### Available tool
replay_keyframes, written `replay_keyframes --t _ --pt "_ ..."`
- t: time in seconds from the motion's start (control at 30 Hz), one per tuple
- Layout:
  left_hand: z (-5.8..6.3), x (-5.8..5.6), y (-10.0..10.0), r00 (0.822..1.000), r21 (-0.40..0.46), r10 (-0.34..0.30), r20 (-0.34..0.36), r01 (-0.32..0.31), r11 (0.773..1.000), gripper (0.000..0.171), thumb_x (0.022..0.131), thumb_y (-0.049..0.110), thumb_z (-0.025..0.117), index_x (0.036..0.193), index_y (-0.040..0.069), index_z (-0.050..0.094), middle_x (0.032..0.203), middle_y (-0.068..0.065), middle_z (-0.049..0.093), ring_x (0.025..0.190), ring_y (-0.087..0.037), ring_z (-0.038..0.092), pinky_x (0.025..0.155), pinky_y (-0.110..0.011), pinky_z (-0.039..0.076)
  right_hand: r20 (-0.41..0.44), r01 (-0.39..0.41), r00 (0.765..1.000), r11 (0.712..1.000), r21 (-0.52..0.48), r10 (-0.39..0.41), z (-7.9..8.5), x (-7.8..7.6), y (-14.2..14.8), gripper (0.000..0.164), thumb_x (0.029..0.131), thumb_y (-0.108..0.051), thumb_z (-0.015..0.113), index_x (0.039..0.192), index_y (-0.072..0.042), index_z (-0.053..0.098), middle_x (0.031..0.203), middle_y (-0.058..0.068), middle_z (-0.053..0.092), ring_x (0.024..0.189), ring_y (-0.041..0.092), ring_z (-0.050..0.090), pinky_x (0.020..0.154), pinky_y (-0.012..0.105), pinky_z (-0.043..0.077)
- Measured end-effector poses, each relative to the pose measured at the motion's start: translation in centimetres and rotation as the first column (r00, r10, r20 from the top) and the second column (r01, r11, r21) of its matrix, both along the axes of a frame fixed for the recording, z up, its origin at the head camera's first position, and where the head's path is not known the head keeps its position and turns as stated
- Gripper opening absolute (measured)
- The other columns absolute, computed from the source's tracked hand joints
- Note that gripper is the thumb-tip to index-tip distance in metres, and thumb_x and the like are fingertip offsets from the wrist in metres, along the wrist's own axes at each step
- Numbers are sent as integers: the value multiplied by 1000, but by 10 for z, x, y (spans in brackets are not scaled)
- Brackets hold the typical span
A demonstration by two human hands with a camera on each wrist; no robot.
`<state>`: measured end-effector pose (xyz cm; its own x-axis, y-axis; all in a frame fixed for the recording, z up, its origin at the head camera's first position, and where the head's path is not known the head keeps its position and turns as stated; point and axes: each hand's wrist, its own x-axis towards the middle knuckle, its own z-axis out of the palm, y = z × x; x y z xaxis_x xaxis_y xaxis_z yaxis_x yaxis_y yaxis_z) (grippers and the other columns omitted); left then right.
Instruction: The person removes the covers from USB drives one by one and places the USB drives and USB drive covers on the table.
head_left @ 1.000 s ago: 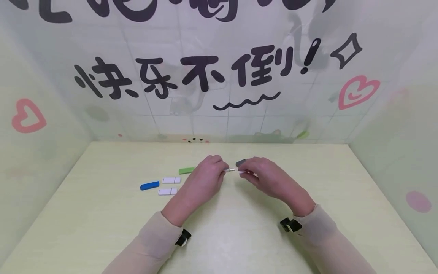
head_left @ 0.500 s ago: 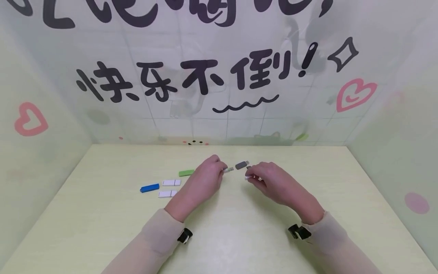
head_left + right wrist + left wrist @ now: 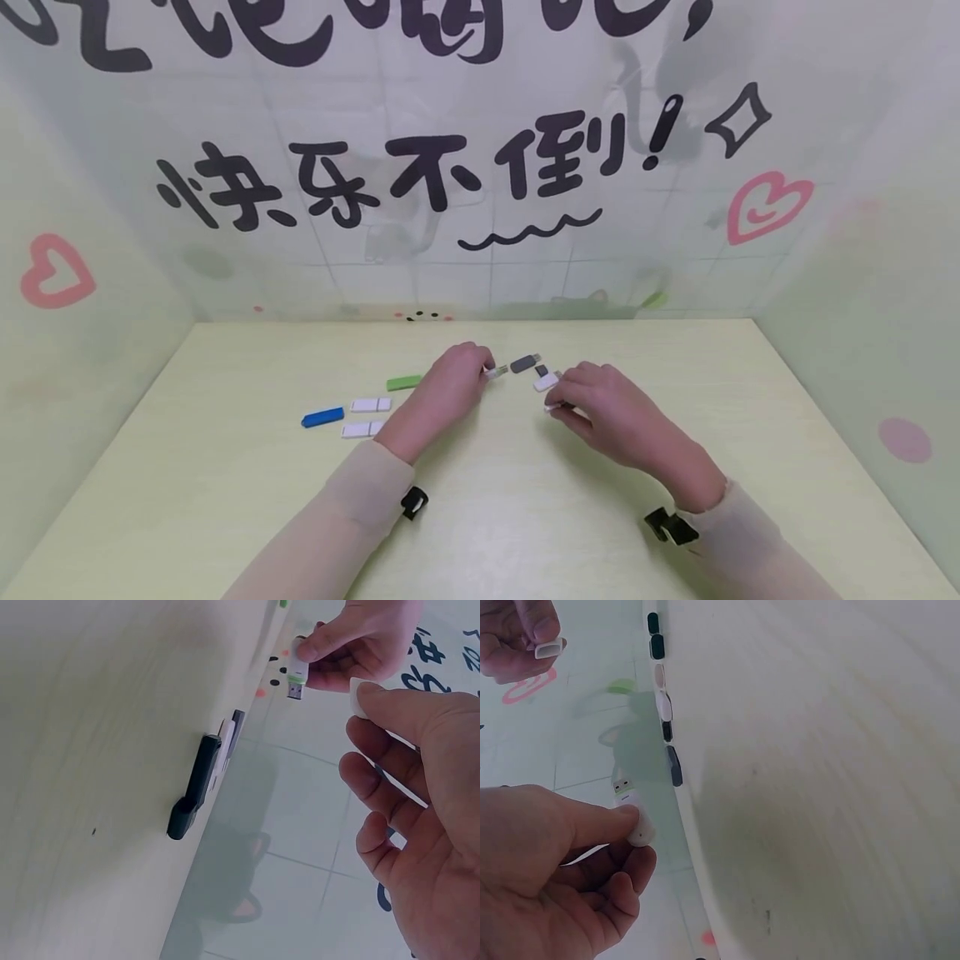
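My left hand [image 3: 453, 383] pinches a white USB flash drive [image 3: 634, 823] between thumb and fingers, its metal plug bare and pointing right in the head view. To the right, my right hand [image 3: 611, 412] pinches a small white cap [image 3: 358, 697] by its edge, apart from the drive. Between the hands lie a grey flash drive [image 3: 524, 364] with its plug showing, a small dark cap [image 3: 542, 372] and a white flash drive [image 3: 546, 382]. A black flash drive [image 3: 201, 769] lies close to the right fingers, mostly hidden in the head view.
Left of the left hand, a green flash drive [image 3: 403, 383], two white capped flash drives [image 3: 371, 405] and a blue flash drive [image 3: 322, 417] lie on the pale table [image 3: 225, 500]. A lettered wall panel [image 3: 420, 275] closes off the back.
My right hand has drawn away from the left, rightward and nearer me, carrying the white cap. The grey drive, dark cap and white drive have come into view. The left hand stays nearly still.
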<state>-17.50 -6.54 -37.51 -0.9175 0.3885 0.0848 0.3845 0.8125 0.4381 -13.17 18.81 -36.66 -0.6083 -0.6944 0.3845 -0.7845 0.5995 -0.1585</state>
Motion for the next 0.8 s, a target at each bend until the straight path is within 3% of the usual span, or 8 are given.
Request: replay_keyframes --t 0.33,0.8 --pt "-7 -14 5 996 -33 17 90 -14 999 18 102 -3 65 118 -2 73 114 -16 72 113 -33 66 103 -44 54 6 -3 1000 1000 8 3 0 9 4 16 88 -10 88 100 -15 79 93 -7 72 85 14 63 74 35 54" --pt "-12 -25 10 981 -44 51 188 -43 998 20 103 -2 63 119 -1 73 119 -16 72 115 -33 67 104 -46 54 -33 -4 999 1000 0 4 -1 13 8 18 86 -10 90 99 -16 79 91 -9 70 85 12 62 71 32 49"
